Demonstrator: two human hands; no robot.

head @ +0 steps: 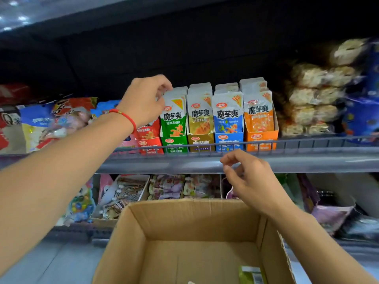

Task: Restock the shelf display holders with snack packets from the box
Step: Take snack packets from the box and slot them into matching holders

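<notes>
Snack pkts stand upright in a row of five display holders on upper shelf (287, 160), behind its wire front rail: red holder (150, 145), green holder (174, 143), gold holder (201, 142), blue holder (228, 141), orange holder (261, 138), side by side, touching. Front green pkt (174, 117) in green holder; L hand (143, 101) at its top-left corner, fingers curled and pinching the pkt top, red string bracelet (125, 116) on wrist. L forearm crosses in front of red holder, hiding most of it. R hand (246, 175) lower, in front of shelf edge below blue holder, fingers loosely curled, thumb and forefinger near each other, holding nothing. Cardboard box (131, 232) open at bottom centre, under R hand; a greenish pkt (251, 274) lies in its near right corner, rest of floor bare cardboard. Left of holders: mixed snack bags (41, 124). Right: stacked clear bags of pale cakes (311, 99), then blue packs (363, 115). Lower shelf: open trays of small sachets (123, 195), blurred.
</notes>
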